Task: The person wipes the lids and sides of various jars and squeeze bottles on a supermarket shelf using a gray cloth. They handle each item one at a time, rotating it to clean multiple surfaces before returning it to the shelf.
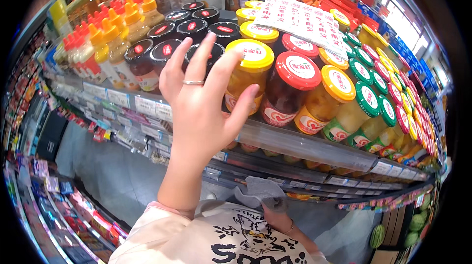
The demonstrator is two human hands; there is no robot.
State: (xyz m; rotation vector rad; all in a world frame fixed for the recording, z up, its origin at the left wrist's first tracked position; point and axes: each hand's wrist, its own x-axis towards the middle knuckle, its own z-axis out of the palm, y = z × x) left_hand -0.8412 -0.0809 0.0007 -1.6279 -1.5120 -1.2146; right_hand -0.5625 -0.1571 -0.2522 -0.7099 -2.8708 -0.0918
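My left hand (201, 103) is stretched over the shelf front, its fingers spread and a ring on one of them. The index fingertip overlaps the edge of a yellow-lidded glass jar (254, 55); whether it touches the lid, I cannot tell. Behind the other fingers stand several black-lidded jars (191, 26). A red-lidded jar (298, 70) and an orange-lidded jar (337, 83) stand to the right of the thumb. Low by my body, my right hand (271, 214) holds a grey cloth (261, 192), which hides most of its fingers.
Squeeze bottles (110, 31) with pointed caps stand at the left. Printed white sheets (302, 20) lie over some lids. Green-lidded jars (368, 98) continue rightward. Price tags line the shelf edge (295, 142). Another stocked shelf (84, 212) is at lower left, watermelons (378, 236) at lower right.
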